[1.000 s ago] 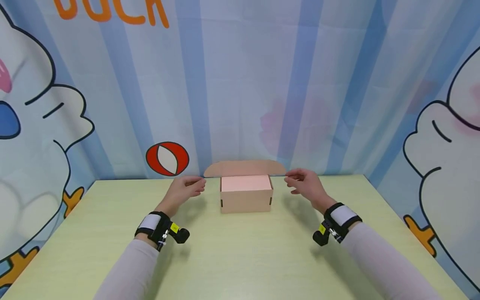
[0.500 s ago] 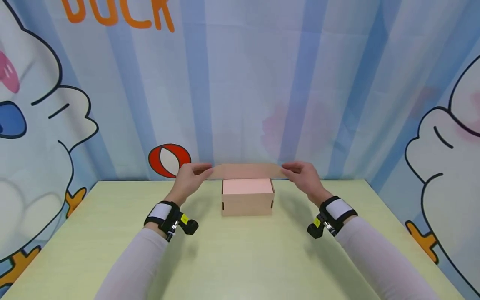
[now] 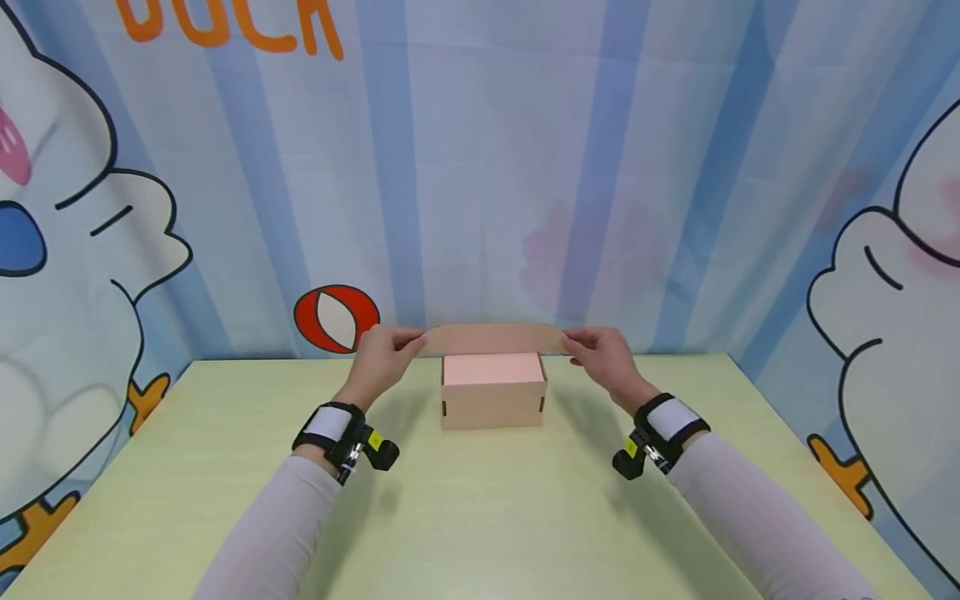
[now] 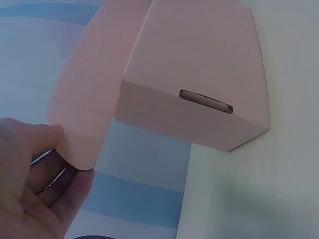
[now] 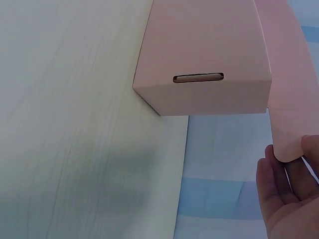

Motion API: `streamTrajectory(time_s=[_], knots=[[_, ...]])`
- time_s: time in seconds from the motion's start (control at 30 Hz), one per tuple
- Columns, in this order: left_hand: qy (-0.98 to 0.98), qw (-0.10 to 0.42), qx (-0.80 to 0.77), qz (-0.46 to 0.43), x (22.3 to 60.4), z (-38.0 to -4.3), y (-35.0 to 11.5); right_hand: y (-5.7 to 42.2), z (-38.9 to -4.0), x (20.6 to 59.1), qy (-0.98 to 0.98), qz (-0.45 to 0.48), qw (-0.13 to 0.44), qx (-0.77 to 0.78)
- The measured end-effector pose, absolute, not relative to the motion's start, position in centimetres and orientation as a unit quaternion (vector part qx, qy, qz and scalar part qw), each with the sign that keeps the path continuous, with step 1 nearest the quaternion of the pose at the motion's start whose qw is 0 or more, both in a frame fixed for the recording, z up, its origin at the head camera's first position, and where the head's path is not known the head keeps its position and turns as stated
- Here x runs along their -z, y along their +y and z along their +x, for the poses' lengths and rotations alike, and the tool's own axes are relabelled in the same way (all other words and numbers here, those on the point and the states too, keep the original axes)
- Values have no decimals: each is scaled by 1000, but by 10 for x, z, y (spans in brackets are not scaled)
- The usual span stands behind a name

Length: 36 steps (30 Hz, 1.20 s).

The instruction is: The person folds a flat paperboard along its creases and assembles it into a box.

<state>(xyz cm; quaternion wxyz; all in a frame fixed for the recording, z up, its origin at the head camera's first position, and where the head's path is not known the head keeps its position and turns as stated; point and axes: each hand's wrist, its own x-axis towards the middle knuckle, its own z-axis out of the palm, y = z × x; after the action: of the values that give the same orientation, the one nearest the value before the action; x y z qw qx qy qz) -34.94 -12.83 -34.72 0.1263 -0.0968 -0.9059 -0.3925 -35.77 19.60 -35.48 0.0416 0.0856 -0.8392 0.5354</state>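
A small pinkish-tan cardboard box (image 3: 493, 406) stands near the back of the table. Its long flap (image 3: 495, 339) sticks up along the rear edge, with a rounded tab at each end. My left hand (image 3: 382, 360) pinches the left tab (image 4: 82, 137), thumb on the near face and fingers behind. At the other end, my right hand (image 3: 606, 360) pinches the right tab (image 5: 291, 132) between thumb and fingers. Both wrist views show a narrow slot in the box's side. The inside of the box is hidden.
The pale yellow table (image 3: 495, 517) stretches in front of the box. Right behind its back edge hangs a blue-striped curtain (image 3: 487, 183) with cartoon prints. Each wrist wears a strap with a small black camera (image 3: 381, 452).
A second ago both hands were at the sides of the flap, just off its ends. They have moved inward and up and now grip the two tabs. The box stays in place.
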Motion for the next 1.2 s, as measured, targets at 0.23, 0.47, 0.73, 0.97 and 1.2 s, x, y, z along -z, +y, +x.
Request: streamTrajectory(time_s=[0.23, 0.47, 0.73, 0.97, 1.2], knots=[[-904, 125, 395, -106, 346, -345, -122, 191, -349, 356, -835, 105, 49, -537], [-905, 127, 394, -95, 346, -341, -114, 182, -343, 357, -836, 98, 50, -537], [-896, 153, 406, -91, 349, -338, -106, 175, -340, 358, -844, 84, 64, -526], [-884, 168, 433, -55, 352, -333, -98, 168, -335, 358, -852, 77, 58, -515], [-867, 175, 465, -39, 351, -332, -92, 163, -335, 354, -855, 62, 59, -511]])
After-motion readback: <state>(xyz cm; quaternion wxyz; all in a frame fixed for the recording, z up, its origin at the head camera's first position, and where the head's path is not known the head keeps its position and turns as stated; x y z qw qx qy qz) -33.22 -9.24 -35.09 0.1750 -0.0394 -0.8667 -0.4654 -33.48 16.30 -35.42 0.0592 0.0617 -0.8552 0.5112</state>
